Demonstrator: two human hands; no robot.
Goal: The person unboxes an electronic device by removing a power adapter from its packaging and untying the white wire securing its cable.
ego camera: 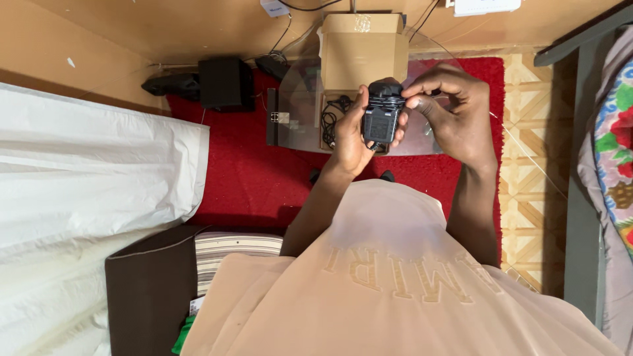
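Note:
My left hand (349,135) grips a black power adapter (380,122) with its cable wound around the top. My right hand (452,109) pinches the wound cable at the adapter's upper right edge. Both hands hover above a glass table top (293,115). Just beyond the adapter an open cardboard box (362,49) rests on the glass, with black cables (333,115) lying in its lower compartment.
A red carpet (244,165) lies under the glass table. A black box-shaped device (224,82) and cables sit by the wall at the back left. A bed with a white sheet (79,191) fills the left. Patterned floor (527,171) and floral fabric (613,132) lie at right.

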